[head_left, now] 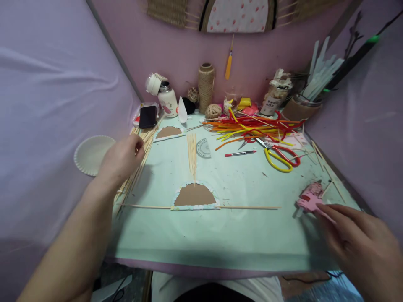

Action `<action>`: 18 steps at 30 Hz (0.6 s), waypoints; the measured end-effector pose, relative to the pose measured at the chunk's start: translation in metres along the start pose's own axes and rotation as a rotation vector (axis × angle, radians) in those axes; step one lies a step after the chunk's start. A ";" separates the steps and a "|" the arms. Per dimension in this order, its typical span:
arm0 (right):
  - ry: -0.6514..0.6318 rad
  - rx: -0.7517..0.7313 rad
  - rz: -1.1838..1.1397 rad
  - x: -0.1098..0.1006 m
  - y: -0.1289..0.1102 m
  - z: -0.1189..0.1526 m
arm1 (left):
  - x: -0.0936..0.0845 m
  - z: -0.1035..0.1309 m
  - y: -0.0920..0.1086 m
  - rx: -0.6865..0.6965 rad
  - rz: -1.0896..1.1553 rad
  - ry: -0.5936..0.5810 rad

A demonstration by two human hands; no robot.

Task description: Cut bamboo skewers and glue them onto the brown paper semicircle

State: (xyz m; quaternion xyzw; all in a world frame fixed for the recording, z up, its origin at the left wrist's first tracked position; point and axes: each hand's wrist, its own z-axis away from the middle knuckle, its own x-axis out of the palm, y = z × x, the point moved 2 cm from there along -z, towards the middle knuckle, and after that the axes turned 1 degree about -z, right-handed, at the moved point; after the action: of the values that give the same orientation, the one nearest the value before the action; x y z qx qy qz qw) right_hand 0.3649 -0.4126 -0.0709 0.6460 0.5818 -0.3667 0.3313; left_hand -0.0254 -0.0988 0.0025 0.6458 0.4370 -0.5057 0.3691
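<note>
"First, how is the right hand entered?"

"Fingers closed on a pink glue gun, at the right side of the table. Whether it is lifted clear cannot be told."

"And its handling?"

"Judged light, hard and smooth. Best held by the handle; the nozzle, possibly hot, is to be avoided."

"Left hand?"

"Held at the left side, near a loose bundle of bamboo sticks. Fingers curled; whether anything is pinched cannot be told."

"Next, the half-round cardboard panel?"

"Laid flat, front middle of the table, touched by neither hand. Edged in pale fabric. Expected to be light and fairly stiff, but creased by a hard squeeze; best taken by the fabric rim."

"Stick at its base?"

"A thin bamboo rod, run along the straight edge and projecting at both sides; one piece or two, cannot be told. Judged springy, easily snapped; best supported close to the panel, not by the tips."

"Last item?"

"A fan of short sticks, laid beyond the arc, one tip overlapping the rim. Light, likely to roll; best gathered mid-length."
</note>
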 end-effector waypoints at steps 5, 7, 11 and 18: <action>-0.105 0.105 0.076 0.008 0.011 0.003 | -0.004 0.044 0.035 -0.072 0.602 0.197; -0.139 0.089 0.117 0.015 0.014 0.006 | 0.004 0.057 0.054 -0.040 0.770 0.187; -0.187 0.079 0.157 0.026 0.018 0.011 | 0.020 0.069 0.083 -0.004 1.089 0.098; -0.211 0.129 0.192 0.031 0.020 0.011 | 0.021 0.069 0.090 -0.076 1.295 0.279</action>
State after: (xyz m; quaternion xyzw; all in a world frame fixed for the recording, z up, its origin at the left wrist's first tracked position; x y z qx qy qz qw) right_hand 0.3854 -0.4080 -0.1034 0.6767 0.4545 -0.4357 0.3818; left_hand 0.0384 -0.1887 -0.0298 0.8239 0.0219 -0.0773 0.5610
